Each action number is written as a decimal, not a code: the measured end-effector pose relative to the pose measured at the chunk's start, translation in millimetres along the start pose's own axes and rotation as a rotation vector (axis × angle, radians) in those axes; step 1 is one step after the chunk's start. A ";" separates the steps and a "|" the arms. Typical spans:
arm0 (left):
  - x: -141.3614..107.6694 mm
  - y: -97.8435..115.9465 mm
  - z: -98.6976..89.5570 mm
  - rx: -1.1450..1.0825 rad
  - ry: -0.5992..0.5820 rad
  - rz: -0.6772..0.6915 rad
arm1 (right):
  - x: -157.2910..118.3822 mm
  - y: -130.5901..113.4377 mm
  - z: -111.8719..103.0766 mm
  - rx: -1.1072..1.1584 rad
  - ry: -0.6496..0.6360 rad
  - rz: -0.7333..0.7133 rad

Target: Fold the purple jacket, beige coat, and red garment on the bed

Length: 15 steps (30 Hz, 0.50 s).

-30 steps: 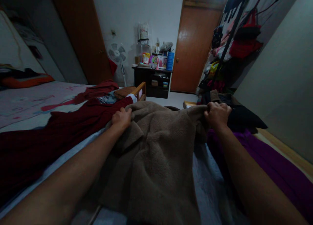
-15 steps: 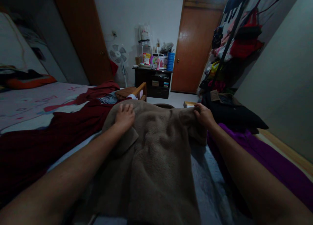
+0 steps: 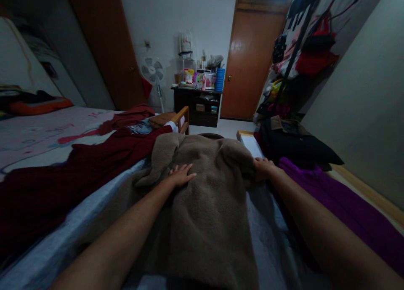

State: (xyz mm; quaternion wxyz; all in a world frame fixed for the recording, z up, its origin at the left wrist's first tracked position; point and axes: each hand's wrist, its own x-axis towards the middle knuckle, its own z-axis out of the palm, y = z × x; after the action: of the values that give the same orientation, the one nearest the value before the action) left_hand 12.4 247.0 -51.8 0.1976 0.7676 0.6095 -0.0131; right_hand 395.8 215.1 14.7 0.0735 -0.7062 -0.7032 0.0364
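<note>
A brown fleece garment [image 3: 205,206] lies spread in front of me, its left and right far corners folded inward. On its middle left, beside the folded part, my left hand [image 3: 181,175] rests flat with its fingers spread. My right hand [image 3: 264,168] is at the garment's right edge, bent round the bunched fabric there; some of its fingers are hidden. Beneath the garment a light blue-grey sheet [image 3: 263,222] shows on the right side.
Dark red cloth [image 3: 94,163] stretches along the left. To the right lie a purple garment [image 3: 334,197] and a stack of dark clothes [image 3: 293,140]. Beyond the bed's wooden end [image 3: 184,117] stand a fan [image 3: 153,71], a black cabinet [image 3: 186,107] and a door [image 3: 251,62].
The garment's left side has been folded inward, and my left hand has moved right and nearer onto its middle. My right hand has come slightly nearer as the right corner folds in.
</note>
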 end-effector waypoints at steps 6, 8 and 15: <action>-3.0 0.8 7.0 0.021 0.052 -0.008 | 2.7 -20.3 -15.6 -0.113 0.023 0.016; -3.3 0.2 9.0 0.016 0.064 -0.009 | 6.6 -26.5 -35.2 -0.128 0.145 0.017; -2.6 -1.0 10.6 0.029 0.049 -0.011 | 8.7 -49.0 -95.6 -0.283 0.642 -0.073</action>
State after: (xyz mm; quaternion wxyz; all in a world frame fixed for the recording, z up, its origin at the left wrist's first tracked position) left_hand 13.2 241.4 -61.2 0.1717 0.7672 0.6180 -0.0042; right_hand 362.3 218.8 117.1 0.1935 -0.6594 -0.6669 -0.2882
